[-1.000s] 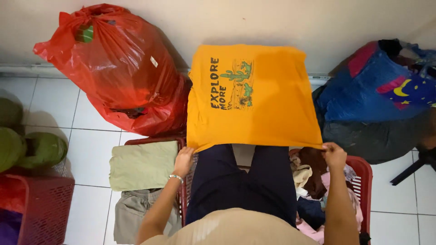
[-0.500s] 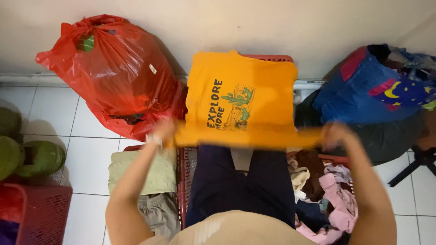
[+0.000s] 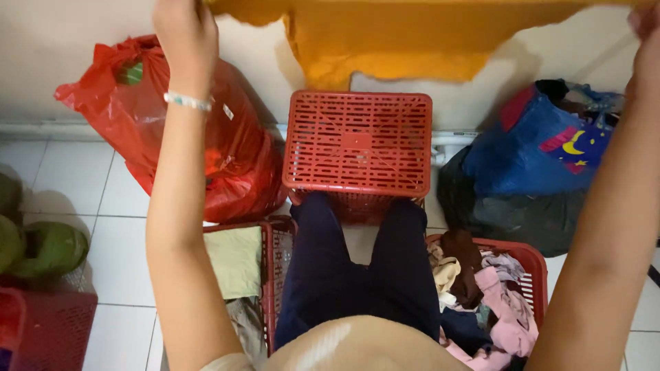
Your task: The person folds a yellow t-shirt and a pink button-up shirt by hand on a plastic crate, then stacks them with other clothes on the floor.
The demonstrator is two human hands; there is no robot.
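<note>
Up it goes: the left hand (image 3: 184,38) is now raised high near the top of the view, fingers closed on one edge of the orange shirt (image 3: 392,41), a pale beaded bracelet (image 3: 187,102) on the wrist. The right hand (image 3: 646,27) is up at the far corner, mostly cut off by the frame edge; it appears to grip the other end of the shirt, though the fingers themselves barely show. A moment ago the garment was spread flat with its printed front facing up; now it has been lifted off and hangs stretched between the two hands, above the wall line. That lift uncovers the upturned red plastic crate (image 3: 357,144), its slatted base bare, just beyond the person's knees.

Outward to the containers. Left of the legs, a red basket (image 3: 275,254) holds a folded pale green cloth (image 3: 235,261) with a greyish piece below it. On the right, a round red laundry basket (image 3: 533,261) is heaped with loose clothes in pink, brown, cream and dark blue. Against the wall sit a stuffed red plastic bag (image 3: 227,172) and a blue bag (image 3: 550,158) resting on a dark sack.
</note>
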